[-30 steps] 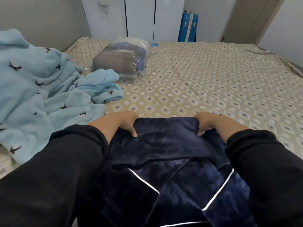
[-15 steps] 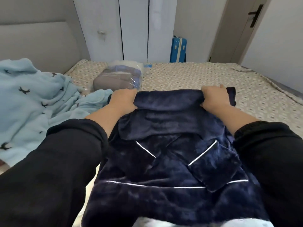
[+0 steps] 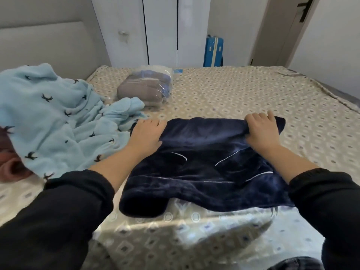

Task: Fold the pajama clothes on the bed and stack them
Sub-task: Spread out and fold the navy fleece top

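Observation:
A dark navy velvet pajama top (image 3: 202, 172) with white piping lies folded on the patterned bed sheet (image 3: 243, 98), in front of me. My left hand (image 3: 146, 133) grips its far left corner. My right hand (image 3: 262, 129) grips the far right corner, fingers curled over the folded edge. A heap of light blue pajamas (image 3: 52, 117) with small dark bird prints lies unfolded at the left, beside the navy top.
A clear plastic bag of folded grey and blue fabric (image 3: 146, 86) sits at the back left. Something pink (image 3: 11, 166) shows under the blue heap. A blue suitcase (image 3: 213, 51) stands past the bed by white wardrobe doors (image 3: 159, 30). The bed's near edge (image 3: 175, 223) is just below the top.
Both hands have carried the navy top's far edge forward, away from me, and the garment now lies flat farther onto the bed. The view has tilted up.

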Tool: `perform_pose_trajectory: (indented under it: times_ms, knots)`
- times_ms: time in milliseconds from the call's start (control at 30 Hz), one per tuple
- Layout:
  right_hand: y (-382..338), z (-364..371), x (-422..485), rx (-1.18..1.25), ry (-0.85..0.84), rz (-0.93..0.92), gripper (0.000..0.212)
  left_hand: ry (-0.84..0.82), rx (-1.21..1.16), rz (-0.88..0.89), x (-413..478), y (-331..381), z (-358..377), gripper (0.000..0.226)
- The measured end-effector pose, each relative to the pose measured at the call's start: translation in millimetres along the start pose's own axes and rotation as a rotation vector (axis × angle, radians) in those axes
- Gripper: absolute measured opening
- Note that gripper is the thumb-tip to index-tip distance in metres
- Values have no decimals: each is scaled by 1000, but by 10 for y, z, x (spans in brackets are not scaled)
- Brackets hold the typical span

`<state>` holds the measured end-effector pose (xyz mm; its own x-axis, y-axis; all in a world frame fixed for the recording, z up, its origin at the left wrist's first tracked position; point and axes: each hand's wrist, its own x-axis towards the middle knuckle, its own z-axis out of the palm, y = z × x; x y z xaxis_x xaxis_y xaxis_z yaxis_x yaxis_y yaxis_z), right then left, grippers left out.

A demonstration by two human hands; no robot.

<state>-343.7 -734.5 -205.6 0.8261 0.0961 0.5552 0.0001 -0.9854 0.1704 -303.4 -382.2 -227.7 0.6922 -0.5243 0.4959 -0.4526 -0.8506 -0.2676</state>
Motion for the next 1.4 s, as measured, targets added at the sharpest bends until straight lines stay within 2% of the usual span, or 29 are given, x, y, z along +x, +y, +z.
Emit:
perform_pose_trajectory:
  times_ms: [167,233,333,400,467,500,567,600,667,733,767,833,933,1033,1100,1167,1200,1267,1400]
  knots:
    - [-33,3,-734,37,75,-87,24,13,-71,161,-603,292,-86,59]
    - [-6,18,-948,66,124,-67,16,59,-81,180,-734,372,-127,56]
    - [41,43,-1232,95,132,-93,18,68,-140,206,-942,484,-168,50]
    - [7,118,-1459,43,-51,-191,30,-7,-193,266,-1130,597,-160,48]
    - [-48,106,-1573,12,-335,-192,40,-84,-250,296,-1277,676,-167,45]
    - [-65,63,-1558,17,-449,-161,36,-93,-282,290,-1317,685,-175,42]
    - [-80,-56,-1421,46,-571,-68,18,-85,-369,244,-1354,676,-225,38]
    - [-113,-114,-1335,110,-565,20,12,-80,-410,222,-1360,673,-258,39]
    - [-277,-179,-1162,312,-380,164,14,-74,-466,200,-1374,687,-299,37]
    - [-566,-175,-1000,406,-144,94,25,-70,-514,165,-1392,730,-323,29]
    - [-729,-147,-924,400,-115,39,32,-60,-548,129,-1393,750,-329,26]
    - [-979,-59,-842,368,-274,44,47,-44,-663,-35,-1382,769,-337,20]
    - [-1103,259,-967,278,-583,150,60,0,-864,-507,-1283,662,-292,17]
    - [-1081,421,-1067,223,-596,129,62,98,-882,-936,-1074,411,-202,18]
    - [-1078,429,-1054,218,-583,124,63,10,-966,-1144,-912,236,-88,29]
    - [-1082,428,-1056,216,-580,123,63,-113,-1100,-1303,-746,109,47,55]
    - [-1086,429,-1062,214,-583,122,63,-157,-1148,-1342,-668,79,102,67]
    - [-1084,438,-1067,214,-588,119,63,-192,-1199,-1332,-510,82,213,74]
    - [-1044,488,-1105,258,-565,133,61,-85,-1060,-1208,-408,-1,305,53]
